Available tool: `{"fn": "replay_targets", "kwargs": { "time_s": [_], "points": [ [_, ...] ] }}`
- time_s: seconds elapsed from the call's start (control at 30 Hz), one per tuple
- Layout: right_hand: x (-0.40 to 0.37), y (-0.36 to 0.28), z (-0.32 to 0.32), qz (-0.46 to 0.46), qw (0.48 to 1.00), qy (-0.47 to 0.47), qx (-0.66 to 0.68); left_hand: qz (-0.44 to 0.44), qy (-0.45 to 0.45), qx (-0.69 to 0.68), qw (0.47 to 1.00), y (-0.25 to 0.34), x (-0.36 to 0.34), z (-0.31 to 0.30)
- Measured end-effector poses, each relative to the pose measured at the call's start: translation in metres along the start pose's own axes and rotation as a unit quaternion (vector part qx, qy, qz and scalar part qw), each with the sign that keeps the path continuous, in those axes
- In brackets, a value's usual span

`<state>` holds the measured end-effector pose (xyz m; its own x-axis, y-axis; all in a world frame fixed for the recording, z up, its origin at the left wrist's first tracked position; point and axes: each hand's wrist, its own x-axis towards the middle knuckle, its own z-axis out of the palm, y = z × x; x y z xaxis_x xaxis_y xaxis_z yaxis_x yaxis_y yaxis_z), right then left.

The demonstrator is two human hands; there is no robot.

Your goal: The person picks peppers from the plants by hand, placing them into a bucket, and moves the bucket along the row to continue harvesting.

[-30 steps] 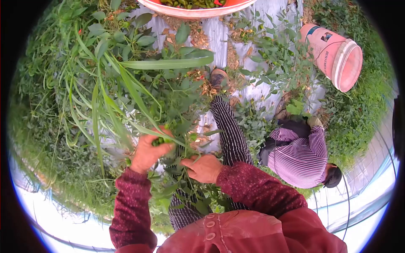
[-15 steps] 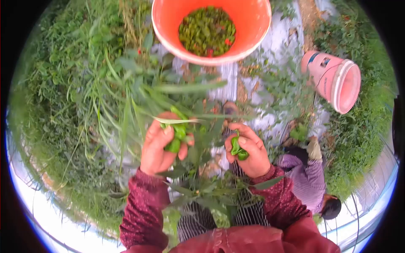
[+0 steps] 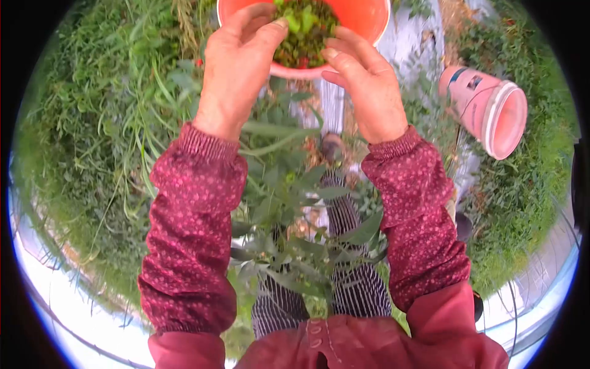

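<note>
Left hand [image 3: 236,61] and right hand [image 3: 364,83] up over the near rim of the orange basin [image 3: 372,18], backs toward the camera, fingertips past the rim and above the heap inside. Left grip slack and wide, fingers loosely curved, thumb apart; one pale green pepper just beside the thumb tip, cannot tell whether touching. Right grip likewise open, fingers stretched forward and a little apart, nothing seen in it; palm side hidden.

Green peppers [image 3: 310,34] in the basin: small, glossy, mostly dark green, some lighter, a few red bits among them, piled loosely and partly covered by the two hands. Basin at the top of the view, on pale ground sheeting [image 3: 409,43].

Dark red patterned sleeves [image 3: 190,184] down to gathered cuffs at both wrists. Below the hands, a leafy pepper plant [image 3: 295,203], with striped trousers [image 3: 359,292] behind its leaves. Pink bucket [image 3: 488,107] on its side, well apart to the right. Thick grass [image 3: 80,123] on the left.
</note>
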<state>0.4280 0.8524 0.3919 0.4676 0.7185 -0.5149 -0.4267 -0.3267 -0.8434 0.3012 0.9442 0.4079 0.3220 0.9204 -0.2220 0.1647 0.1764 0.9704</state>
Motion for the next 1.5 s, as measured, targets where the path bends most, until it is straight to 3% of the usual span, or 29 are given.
{"fn": "replay_targets", "kwargs": {
  "time_s": [0.07, 0.13, 0.17, 0.23, 0.27, 0.37, 0.47, 0.5, 0.53, 0.67, 0.73, 0.8, 0.83, 0.9, 0.97, 1.03, 1.1, 1.13, 1.17, 1.2, 1.23, 1.3, 1.33, 1.4, 1.47, 1.5],
  "points": [
    [-0.019, 0.017, -0.009, 0.038, 0.982, -0.16, -0.097, -0.091, -0.074, 0.04, 0.992, -0.006, -0.037, -0.011],
    [-0.046, 0.068, -0.007, -0.002, 0.982, -0.131, -0.139, -0.122, -0.105, 0.128, 0.979, -0.042, -0.088, -0.016],
    [-0.061, 0.092, -0.011, -0.014, 0.974, -0.134, -0.185, -0.024, -0.121, 0.206, 0.971, -0.062, -0.12, -0.021],
    [-0.097, 0.123, -0.017, 0.042, 0.963, -0.154, -0.218, 0.014, -0.276, 0.309, 0.91, -0.069, -0.168, -0.037],
    [-0.114, 0.137, -0.022, 0.078, 0.95, -0.17, -0.251, -0.015, -0.302, 0.378, 0.875, -0.072, -0.194, -0.045],
    [-0.158, 0.161, -0.031, 0.089, 0.922, -0.199, -0.32, -0.037, -0.322, 0.39, 0.862, -0.079, -0.249, -0.057],
    [-0.194, 0.189, -0.037, 0.162, 0.885, -0.239, -0.366, -0.05, -0.364, 0.404, 0.838, -0.078, -0.286, -0.061],
    [-0.203, 0.199, -0.037, 0.256, 0.884, -0.238, -0.31, -0.058, -0.383, 0.416, 0.823, -0.079, -0.294, -0.061],
    [-0.21, 0.208, -0.037, 0.346, 0.873, -0.235, -0.25, -0.059, -0.383, 0.416, 0.823, -0.082, -0.3, -0.063],
    [-0.197, 0.21, -0.024, 0.331, 0.813, -0.299, -0.375, -0.083, -0.44, 0.396, 0.802, -0.088, -0.307, -0.068],
    [-0.199, 0.226, -0.019, 0.344, 0.825, -0.256, -0.369, -0.109, -0.433, 0.363, 0.818, -0.086, -0.303, -0.071],
    [-0.195, 0.222, -0.012, 0.275, 0.81, -0.299, -0.424, -0.111, -0.451, 0.348, 0.814, -0.084, -0.285, -0.075],
    [-0.201, 0.231, -0.013, 0.254, 0.831, -0.285, -0.404, -0.111, -0.466, 0.331, 0.813, -0.083, -0.272, -0.076],
    [-0.206, 0.242, -0.011, 0.24, 0.837, -0.278, -0.406, -0.17, -0.45, 0.347, 0.805, -0.076, -0.235, -0.072],
    [-0.21, 0.244, -0.011, 0.205, 0.853, -0.251, -0.409, -0.261, -0.345, 0.398, 0.809, -0.093, -0.202, -0.076],
    [-0.21, 0.242, -0.014, 0.215, 0.854, -0.247, -0.404, -0.118, -0.356, 0.491, 0.786, -0.141, -0.178, -0.093],
    [-0.21, 0.242, -0.017, 0.22, 0.855, -0.245, -0.401, -0.144, -0.382, 0.596, 0.692, -0.184, -0.163, -0.096],
    [-0.211, 0.242, -0.019, 0.228, 0.863, -0.232, -0.387, -0.141, -0.384, 0.596, 0.69, -0.198, -0.163, -0.102],
    [-0.212, 0.244, -0.022, 0.237, 0.87, -0.22, -0.372, 0.09, -0.534, 0.692, 0.477, -0.212, -0.164, -0.109],
    [-0.213, 0.247, -0.025, 0.237, 0.871, -0.217, -0.37, 0.308, -0.614, 0.698, 0.202, -0.223, -0.165, -0.114],
    [-0.215, 0.252, -0.027, 0.267, 0.882, -0.211, -0.326, 0.309, -0.615, 0.697, 0.2, -0.236, -0.167, -0.118],
    [-0.218, 0.256, -0.029, 0.3, 0.89, -0.202, -0.277, -0.034, -0.524, 0.69, 0.498, -0.256, -0.171, -0.122],
    [-0.219, 0.258, -0.03, 0.321, 0.89, -0.203, -0.253, -0.207, -0.434, 0.631, 0.608, -0.263, -0.173, -0.125],
    [-0.218, 0.262, -0.032, 0.341, 0.889, -0.204, -0.225, -0.241, -0.431, 0.602, 0.628, -0.243, -0.165, -0.121],
    [-0.22, 0.268, -0.034, 0.301, 0.909, -0.197, -0.212, -0.277, -0.427, 0.57, 0.645, -0.234, -0.166, -0.126],
    [-0.219, 0.272, -0.033, 0.254, 0.922, -0.186, -0.226, -0.287, -0.401, 0.517, 0.7, -0.235, -0.167, -0.136]
  ]
}}
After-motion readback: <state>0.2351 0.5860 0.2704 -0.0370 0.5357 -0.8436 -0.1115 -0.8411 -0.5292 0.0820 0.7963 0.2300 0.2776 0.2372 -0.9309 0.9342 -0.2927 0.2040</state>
